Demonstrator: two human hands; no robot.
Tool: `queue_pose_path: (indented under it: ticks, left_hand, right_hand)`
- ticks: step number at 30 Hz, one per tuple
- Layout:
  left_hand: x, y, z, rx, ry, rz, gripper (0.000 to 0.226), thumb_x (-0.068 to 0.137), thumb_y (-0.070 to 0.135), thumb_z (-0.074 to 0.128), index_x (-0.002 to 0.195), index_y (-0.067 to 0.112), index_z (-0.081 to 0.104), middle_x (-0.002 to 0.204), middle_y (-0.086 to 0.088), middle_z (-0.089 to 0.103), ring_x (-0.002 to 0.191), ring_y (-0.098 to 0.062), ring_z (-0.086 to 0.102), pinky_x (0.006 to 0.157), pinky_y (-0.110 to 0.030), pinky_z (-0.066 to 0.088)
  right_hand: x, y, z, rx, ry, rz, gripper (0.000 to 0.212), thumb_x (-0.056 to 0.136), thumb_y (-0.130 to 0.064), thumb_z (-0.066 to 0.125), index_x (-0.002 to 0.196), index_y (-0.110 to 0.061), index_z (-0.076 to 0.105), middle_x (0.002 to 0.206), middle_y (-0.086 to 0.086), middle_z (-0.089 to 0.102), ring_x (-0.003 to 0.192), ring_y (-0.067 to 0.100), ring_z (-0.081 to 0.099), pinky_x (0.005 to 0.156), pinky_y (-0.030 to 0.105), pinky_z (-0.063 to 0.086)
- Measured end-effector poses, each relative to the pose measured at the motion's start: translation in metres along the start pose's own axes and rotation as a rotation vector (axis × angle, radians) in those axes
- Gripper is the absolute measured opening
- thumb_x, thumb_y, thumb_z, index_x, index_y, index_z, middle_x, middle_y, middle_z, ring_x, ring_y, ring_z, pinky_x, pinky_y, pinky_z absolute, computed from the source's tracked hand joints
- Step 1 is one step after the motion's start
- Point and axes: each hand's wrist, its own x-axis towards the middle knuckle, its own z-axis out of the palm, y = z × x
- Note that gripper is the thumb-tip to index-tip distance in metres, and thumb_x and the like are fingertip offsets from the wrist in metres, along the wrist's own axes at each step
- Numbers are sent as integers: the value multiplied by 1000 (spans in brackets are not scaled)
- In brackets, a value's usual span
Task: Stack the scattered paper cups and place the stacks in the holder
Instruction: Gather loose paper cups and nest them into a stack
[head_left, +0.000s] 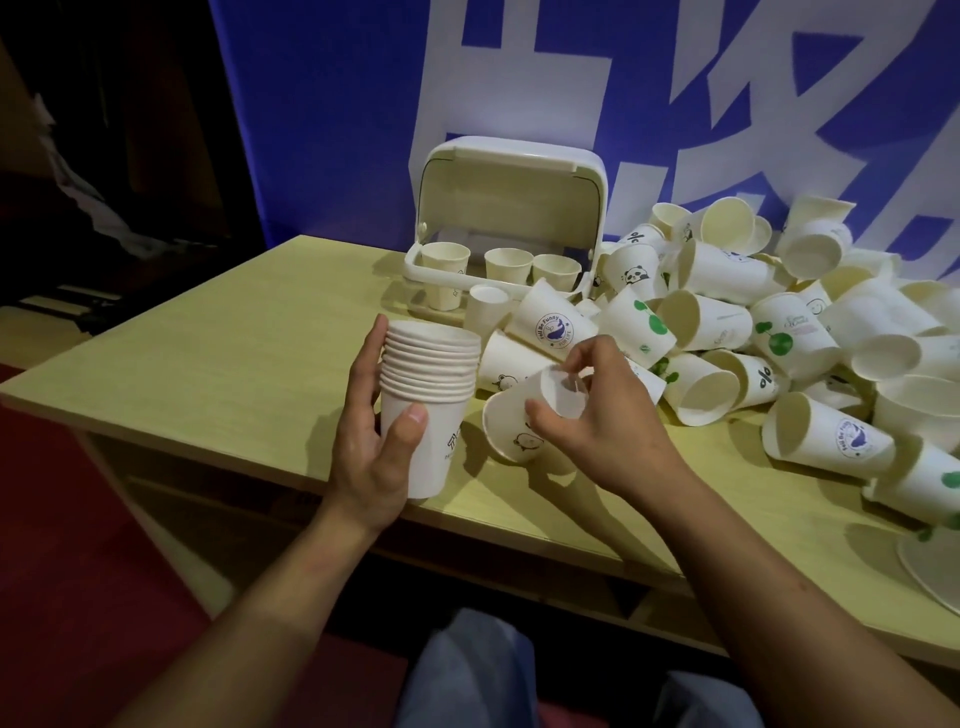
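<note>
My left hand (371, 441) grips an upright stack of several white paper cups (434, 374) near the table's front edge. Just to its right, my right hand (592, 426) pinches the base of a single cup (519, 421) that lies tilted with its mouth toward the stack. The white holder (511, 171) stands at the back of the table with its lid raised. Three cup stacks (506, 262) sit in its slots. A big heap of loose cups (753, 317) covers the table's right half.
The pale wooden table (234, 338) shows bare surface on its left half. A blue and white banner (571, 78) hangs behind it. A flat white plate-like object (930, 566) lies at the right front edge. My knees show below the table.
</note>
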Motion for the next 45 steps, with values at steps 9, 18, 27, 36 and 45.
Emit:
queue_pose_path:
  ticks: [9,18,27,36,45]
  left_hand:
    - [-3,0,15,12,-28,-7,72,80,50,53,147,54,27,150,13,44,133,-5,49,101,-19,46]
    - [-4,4,13,25,-150,-34,74,81,50,53,149,56,25,147,33,41,132,3,47,98,-12,44]
    - [5,10,31,33,-327,-54,77,81,61,58,149,59,21,139,40,43,123,2,54,88,-11,48]
    - [16,0,27,-10,-105,-38,73,82,50,53,148,47,24,150,13,43,126,-5,55,92,-23,52]
    - [11,-5,24,-43,-107,-114,75,78,53,55,147,49,26,149,16,44,122,-2,57,88,-17,51]
  right_hand:
    - [-1,20,-38,-287,-538,17,84,84,-41,68,151,-45,18,138,-1,43,113,17,48,99,36,43]
    - [8,9,-41,96,-33,-85,85,83,-26,73,146,-49,21,127,-8,48,91,5,60,71,25,54]
    - [12,-19,-27,456,100,-187,80,88,-27,73,144,-48,21,122,-19,48,98,-1,62,81,28,58]
    - [13,-5,0,140,-6,-229,39,98,-36,56,132,-53,51,136,-13,51,127,12,39,97,30,40]
    - [71,-1,-16,-365,11,-150,62,92,-43,64,147,-47,35,151,-3,41,138,23,32,112,50,27]
